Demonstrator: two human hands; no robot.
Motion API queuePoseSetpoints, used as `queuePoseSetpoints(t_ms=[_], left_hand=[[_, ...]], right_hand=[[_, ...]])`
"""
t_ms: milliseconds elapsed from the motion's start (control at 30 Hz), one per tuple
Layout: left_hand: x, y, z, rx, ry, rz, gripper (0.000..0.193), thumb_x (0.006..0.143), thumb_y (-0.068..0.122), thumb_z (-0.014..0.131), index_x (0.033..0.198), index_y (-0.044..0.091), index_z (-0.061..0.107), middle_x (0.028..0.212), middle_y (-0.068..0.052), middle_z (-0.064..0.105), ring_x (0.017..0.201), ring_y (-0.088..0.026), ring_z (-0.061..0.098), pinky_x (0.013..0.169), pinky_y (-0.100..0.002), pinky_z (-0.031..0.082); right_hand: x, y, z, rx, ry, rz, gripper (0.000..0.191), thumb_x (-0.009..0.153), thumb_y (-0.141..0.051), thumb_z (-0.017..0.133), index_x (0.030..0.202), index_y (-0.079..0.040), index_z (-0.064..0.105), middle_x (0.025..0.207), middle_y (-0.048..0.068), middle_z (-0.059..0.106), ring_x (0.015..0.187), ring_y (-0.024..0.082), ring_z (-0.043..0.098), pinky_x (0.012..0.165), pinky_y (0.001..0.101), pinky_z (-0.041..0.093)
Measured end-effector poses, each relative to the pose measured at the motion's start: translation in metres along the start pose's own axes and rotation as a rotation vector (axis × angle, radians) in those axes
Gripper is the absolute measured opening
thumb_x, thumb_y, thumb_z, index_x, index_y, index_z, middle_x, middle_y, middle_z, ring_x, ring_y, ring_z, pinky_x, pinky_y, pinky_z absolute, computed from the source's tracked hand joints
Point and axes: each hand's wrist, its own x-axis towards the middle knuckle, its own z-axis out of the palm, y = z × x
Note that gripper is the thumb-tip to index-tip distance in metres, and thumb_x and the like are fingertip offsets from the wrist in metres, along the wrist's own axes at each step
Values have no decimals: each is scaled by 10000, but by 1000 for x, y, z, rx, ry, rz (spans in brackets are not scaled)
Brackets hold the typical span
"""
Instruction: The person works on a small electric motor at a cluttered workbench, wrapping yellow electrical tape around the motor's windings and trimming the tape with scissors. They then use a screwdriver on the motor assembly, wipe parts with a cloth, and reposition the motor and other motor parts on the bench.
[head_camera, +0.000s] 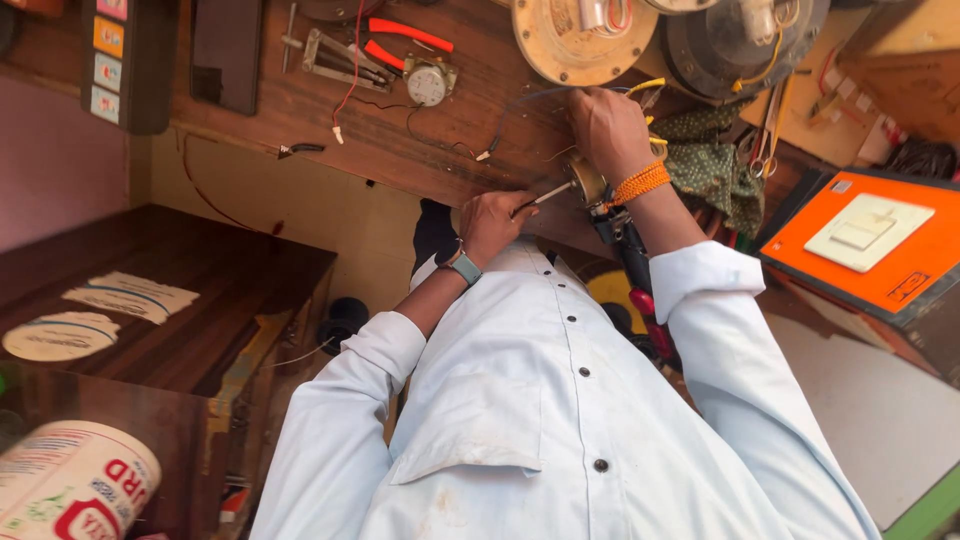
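The left hand (492, 222), a watch at its wrist, is clenched on a thin screwdriver (541, 196) just past the white shirt (530, 400). Its tip meets a small brass-coloured part (587, 182) at the wooden bench (420, 140) edge. The right hand (608, 128), orange-beaded, grips that part. Beyond lie red-handled pliers (405, 38).

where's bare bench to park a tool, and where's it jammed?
Free: the bare strip of wooden bench between the black wire end and the left hand. Also the dark side counter beyond the paper labels. Crowded: around the right hand, hemmed by round motor housings, green cloth, red-handled pliers.
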Motion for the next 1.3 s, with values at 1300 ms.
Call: queuePoseSetpoints(t_ms=[1300], left_hand=[[13,-5,4,-639,-176,-518,315,959,236,712,1172,10,761,828,-35,775,577,-54,621,529,-205,526]], right_hand=[[-145,-18,2,1227,370,477,114,1060,-80,702,1069,34,712,924,44,724,801,68,680,674,193,514]])
